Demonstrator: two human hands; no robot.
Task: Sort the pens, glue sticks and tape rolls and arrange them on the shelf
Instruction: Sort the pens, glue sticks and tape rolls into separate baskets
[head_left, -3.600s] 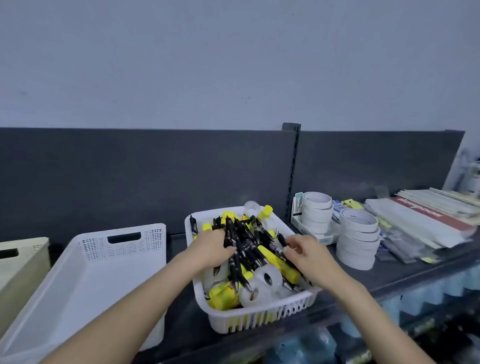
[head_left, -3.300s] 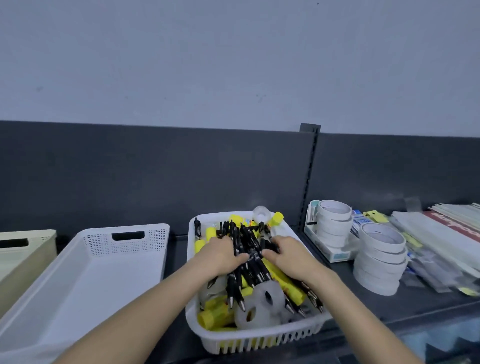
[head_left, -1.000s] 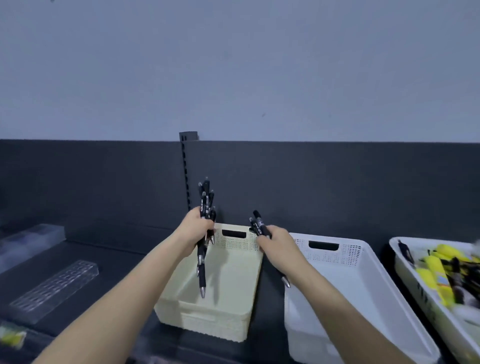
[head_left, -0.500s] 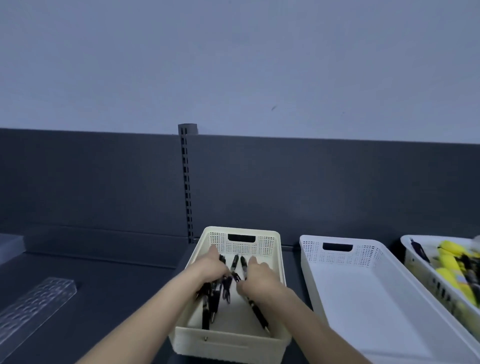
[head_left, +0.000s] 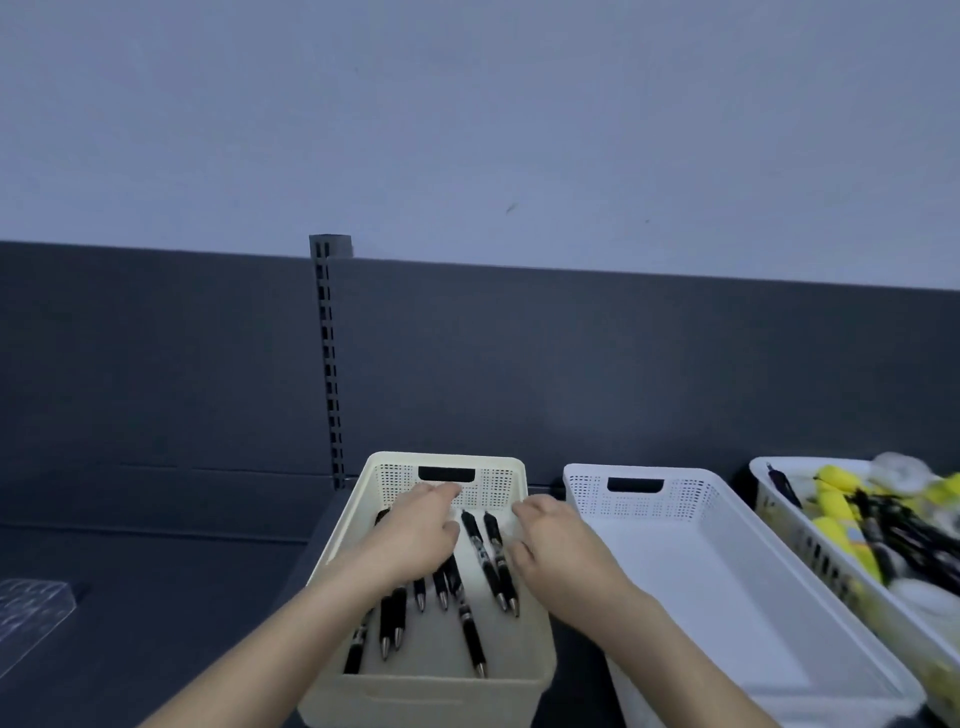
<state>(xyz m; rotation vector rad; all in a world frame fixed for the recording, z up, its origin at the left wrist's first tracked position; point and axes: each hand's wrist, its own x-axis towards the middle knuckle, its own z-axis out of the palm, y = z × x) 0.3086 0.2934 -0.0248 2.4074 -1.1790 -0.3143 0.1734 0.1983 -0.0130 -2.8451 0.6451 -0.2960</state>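
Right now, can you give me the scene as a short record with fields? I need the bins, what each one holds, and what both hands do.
cream bin: on the dark shelf, holds black pens lying flat
white bin: right of the cream bin, nothing visible inside
mixed bin: far right, holds yellow glue sticks, black pens and tape rolls
left hand: inside the cream bin, palm down over the pens, fingers spread
right hand: inside the cream bin beside the pens, holding nothing visible
clear plastic piece: far left on the shelf
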